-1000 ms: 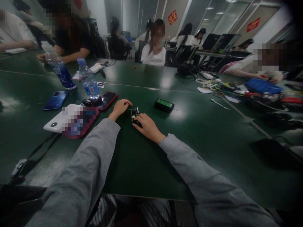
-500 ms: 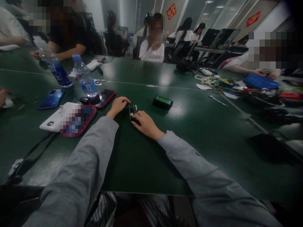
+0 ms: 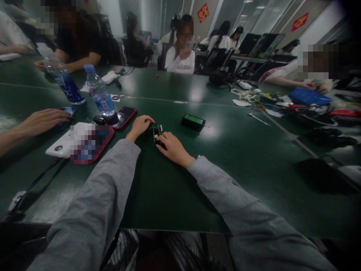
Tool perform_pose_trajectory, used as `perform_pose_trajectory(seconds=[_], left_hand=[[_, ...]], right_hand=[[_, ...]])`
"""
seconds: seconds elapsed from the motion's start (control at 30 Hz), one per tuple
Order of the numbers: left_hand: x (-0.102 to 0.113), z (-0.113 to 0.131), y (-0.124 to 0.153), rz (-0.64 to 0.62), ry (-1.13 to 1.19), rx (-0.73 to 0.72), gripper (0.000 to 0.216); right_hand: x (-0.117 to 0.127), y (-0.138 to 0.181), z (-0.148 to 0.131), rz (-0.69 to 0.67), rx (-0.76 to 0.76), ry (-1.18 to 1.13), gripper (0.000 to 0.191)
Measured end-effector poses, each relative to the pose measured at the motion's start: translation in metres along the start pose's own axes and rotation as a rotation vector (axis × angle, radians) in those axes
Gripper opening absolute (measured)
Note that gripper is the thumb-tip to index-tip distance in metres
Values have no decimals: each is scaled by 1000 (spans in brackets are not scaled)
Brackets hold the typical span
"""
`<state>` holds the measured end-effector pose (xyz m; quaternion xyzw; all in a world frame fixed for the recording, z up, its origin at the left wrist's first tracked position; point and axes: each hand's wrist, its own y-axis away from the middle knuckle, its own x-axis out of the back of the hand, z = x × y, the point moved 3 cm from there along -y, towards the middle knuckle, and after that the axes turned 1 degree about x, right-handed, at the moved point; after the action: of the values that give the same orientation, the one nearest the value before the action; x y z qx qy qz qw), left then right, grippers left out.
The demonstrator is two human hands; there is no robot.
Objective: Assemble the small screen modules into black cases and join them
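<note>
Green table (image 3: 169,188), one small circuit board (image 3: 157,131), two water bottles (image 3: 99,96).
The right hand (image 3: 172,147) pinches it; the left hand (image 3: 140,126) curls beside, grip unclear.

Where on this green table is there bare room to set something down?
Bare table lies between the two grey sleeves, and in the stretch right of the right hand, in front of the black module. It is crowded left of the left hand: red phone, water bottles, power bank and another person's hand. The far right holds tangled wires and a blue tray.
</note>
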<state>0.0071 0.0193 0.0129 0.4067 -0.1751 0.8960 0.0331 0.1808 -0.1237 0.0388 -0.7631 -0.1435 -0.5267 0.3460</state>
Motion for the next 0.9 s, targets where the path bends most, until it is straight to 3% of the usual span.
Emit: perform_pose_trajectory(seconds=[0.9], left_hand=[[1, 2, -1, 3, -21, -13, 32]], right_hand=[[-1, -1, 1, -21, -12, 2, 16]])
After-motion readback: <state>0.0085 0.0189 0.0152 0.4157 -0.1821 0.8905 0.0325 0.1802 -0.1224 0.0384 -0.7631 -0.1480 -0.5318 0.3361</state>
